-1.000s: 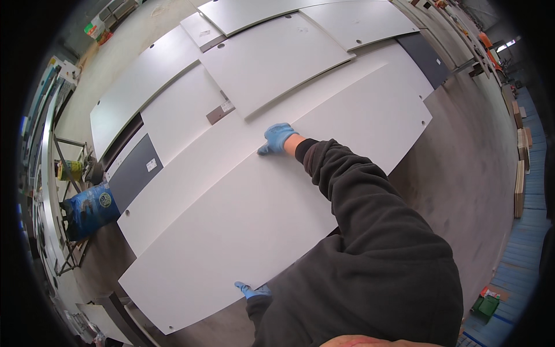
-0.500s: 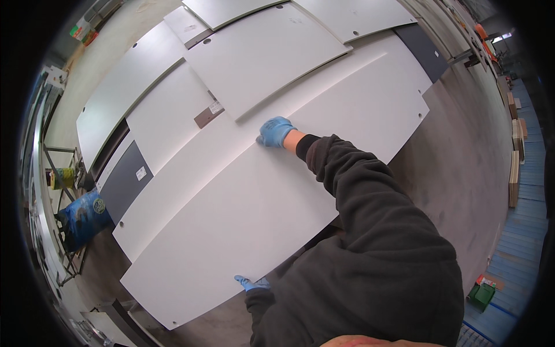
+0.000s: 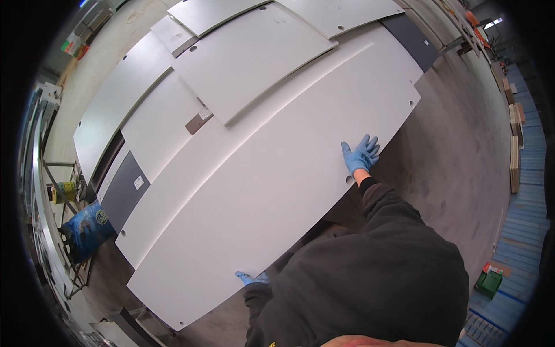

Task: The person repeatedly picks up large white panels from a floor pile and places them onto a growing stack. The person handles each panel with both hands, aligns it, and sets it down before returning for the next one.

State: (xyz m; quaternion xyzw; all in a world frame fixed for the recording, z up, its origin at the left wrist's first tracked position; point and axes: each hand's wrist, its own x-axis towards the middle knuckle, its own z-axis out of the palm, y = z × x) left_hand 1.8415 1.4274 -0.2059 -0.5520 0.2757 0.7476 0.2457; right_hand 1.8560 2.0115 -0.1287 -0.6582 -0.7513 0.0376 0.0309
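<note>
A long white panel (image 3: 260, 191) with small dark holes at its corners and near edge lies on top, nearest to me. At its near edge, left of middle, my left hand (image 3: 252, 278) in a blue glove holds the board, the thumb over its top face and the other fingers mostly hidden. My right hand (image 3: 361, 155), also gloved in blue, is open with its fingers spread. It is over the near edge at the right, beside a round hole; whether it touches the surface I cannot tell.
Beyond lie more overlapping white panels (image 3: 254, 58) and dark grey panels (image 3: 128, 188). A metal frame rack (image 3: 60, 164) and a blue bag (image 3: 87, 228) stand at the left. Along the right runs a blue slatted strip (image 3: 523, 202) with stacked boards (image 3: 515, 165) and a green container (image 3: 489, 283).
My right hand has left the panel's far edge, come right and nearer to me, and spread its fingers. My left hand stays at the near edge. The view has shifted slightly.
</note>
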